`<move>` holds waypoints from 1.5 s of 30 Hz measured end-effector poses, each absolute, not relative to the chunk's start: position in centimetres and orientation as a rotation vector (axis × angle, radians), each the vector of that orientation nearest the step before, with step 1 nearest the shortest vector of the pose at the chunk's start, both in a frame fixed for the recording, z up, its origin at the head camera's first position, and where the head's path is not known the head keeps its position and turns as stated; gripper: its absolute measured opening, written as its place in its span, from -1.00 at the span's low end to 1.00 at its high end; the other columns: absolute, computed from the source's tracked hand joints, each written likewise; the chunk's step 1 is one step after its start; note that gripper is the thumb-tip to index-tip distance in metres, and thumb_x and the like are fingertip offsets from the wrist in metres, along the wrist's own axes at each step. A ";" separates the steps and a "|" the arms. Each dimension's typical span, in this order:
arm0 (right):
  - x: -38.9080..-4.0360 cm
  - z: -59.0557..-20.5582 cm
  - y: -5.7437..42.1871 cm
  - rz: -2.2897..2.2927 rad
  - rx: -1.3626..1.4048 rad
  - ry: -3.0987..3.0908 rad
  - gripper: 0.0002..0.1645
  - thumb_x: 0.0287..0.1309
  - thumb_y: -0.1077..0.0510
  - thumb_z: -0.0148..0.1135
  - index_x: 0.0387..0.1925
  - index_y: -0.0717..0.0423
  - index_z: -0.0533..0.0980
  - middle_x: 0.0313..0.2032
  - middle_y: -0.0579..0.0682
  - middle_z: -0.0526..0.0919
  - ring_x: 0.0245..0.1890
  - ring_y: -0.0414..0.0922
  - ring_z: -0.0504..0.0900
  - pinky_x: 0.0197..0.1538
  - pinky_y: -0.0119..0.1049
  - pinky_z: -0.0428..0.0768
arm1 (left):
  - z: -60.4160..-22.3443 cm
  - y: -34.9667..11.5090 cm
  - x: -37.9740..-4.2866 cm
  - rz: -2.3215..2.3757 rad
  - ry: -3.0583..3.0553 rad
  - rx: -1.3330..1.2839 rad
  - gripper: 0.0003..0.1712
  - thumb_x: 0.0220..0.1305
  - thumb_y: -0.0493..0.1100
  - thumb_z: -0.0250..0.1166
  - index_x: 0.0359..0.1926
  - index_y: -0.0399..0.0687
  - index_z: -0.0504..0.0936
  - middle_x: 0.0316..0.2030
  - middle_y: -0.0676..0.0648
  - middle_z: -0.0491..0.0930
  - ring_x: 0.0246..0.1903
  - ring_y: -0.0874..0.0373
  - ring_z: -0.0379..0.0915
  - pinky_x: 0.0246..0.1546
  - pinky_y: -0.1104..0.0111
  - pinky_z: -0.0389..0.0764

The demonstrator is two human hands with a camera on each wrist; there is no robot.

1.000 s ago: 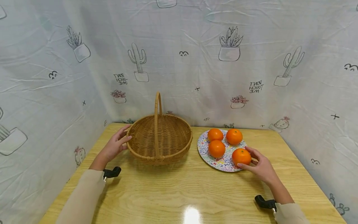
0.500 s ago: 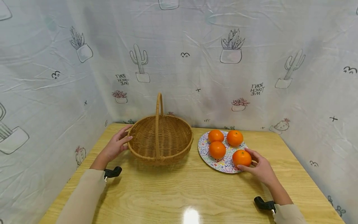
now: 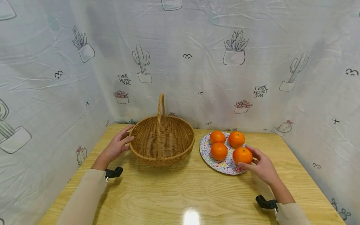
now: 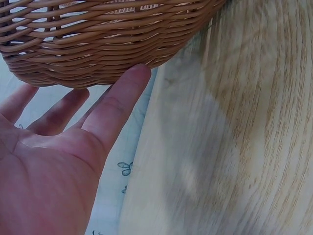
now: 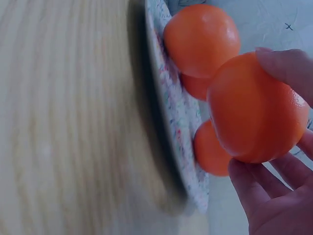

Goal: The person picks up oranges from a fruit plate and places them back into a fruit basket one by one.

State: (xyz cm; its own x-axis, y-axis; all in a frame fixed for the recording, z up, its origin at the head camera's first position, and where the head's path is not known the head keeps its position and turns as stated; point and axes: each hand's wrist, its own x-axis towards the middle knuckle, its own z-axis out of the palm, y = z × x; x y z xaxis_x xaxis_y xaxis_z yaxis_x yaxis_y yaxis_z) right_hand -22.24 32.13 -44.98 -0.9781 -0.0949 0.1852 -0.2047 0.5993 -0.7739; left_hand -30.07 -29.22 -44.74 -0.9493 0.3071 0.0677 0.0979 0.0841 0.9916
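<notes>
R hand (image 3: 261, 168) grips mandarin (image 3: 242, 154), L hand (image 3: 116, 147) pinches wicker basket (image 3: 175, 140)! Pick-up step, prob.; next needs firm hold clearing plate (image 3: 206, 153).

Head view: taken from above table (image 3: 157, 193), faced forward and down; basket (image 3: 174, 140), plate (image 3: 229, 167) and patterned sheet (image 3: 182, 28) behind all taken in from farther off. Left wrist view: taken close beside left hand (image 3: 114, 147), faced past palm toward basket's woven side, only part of basket framed. Right wrist view: taken close to right hand (image 3: 261, 167), turned sideways, held orange (image 5: 257, 107) shown large, plate edge steep. Basket shared by head and left wrist views; plate by head and right wrist views.
</notes>
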 end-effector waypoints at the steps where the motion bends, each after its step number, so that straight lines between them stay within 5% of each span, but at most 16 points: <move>1: -22.3 -44.9 32.1 1.339 0.264 -2.687 0.02 0.10 0.02 0.58 0.50 0.15 0.29 0.36 0.23 0.47 0.10 -0.43 0.53 0.04 -0.71 0.50 | -44.8 -29.2 -30.1 1.983 2.189 0.413 -0.22 0.61 -0.05 0.07 0.66 0.12 -0.08 0.52 -0.37 0.03 0.30 0.02 0.37 0.02 0.29 0.72; 5: -22.5 -44.4 31.7 1.409 0.302 -2.651 0.00 0.10 0.08 0.57 0.50 0.18 0.29 0.33 0.26 0.47 -0.02 -0.61 0.50 0.00 -0.66 0.57 | -44.8 -29.2 -30.1 1.988 2.178 0.413 -0.21 0.61 -0.03 0.08 0.66 0.13 -0.08 0.52 -0.38 0.03 0.29 0.06 0.39 0.03 0.28 0.72; 45: -27.4 -37.8 21.4 1.919 0.543 -2.425 -0.10 0.09 0.20 0.57 0.44 0.06 0.37 0.37 0.14 0.48 0.12 -0.18 0.67 0.09 -0.33 0.70 | -44.6 -29.3 -30.1 1.964 2.189 0.443 -0.20 0.61 -0.06 0.09 0.66 0.05 -0.10 0.53 -0.38 0.02 0.35 -0.16 0.33 0.01 0.24 0.73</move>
State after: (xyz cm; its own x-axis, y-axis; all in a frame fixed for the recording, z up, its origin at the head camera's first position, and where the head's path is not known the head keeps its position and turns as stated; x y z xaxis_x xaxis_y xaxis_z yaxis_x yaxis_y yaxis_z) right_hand -27.38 21.40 -37.82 -0.9402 -0.2663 0.2124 -0.2679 0.1930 -0.9439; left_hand -30.07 -29.26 -44.57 -0.9419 0.3279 0.0728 0.1077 0.0894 0.9902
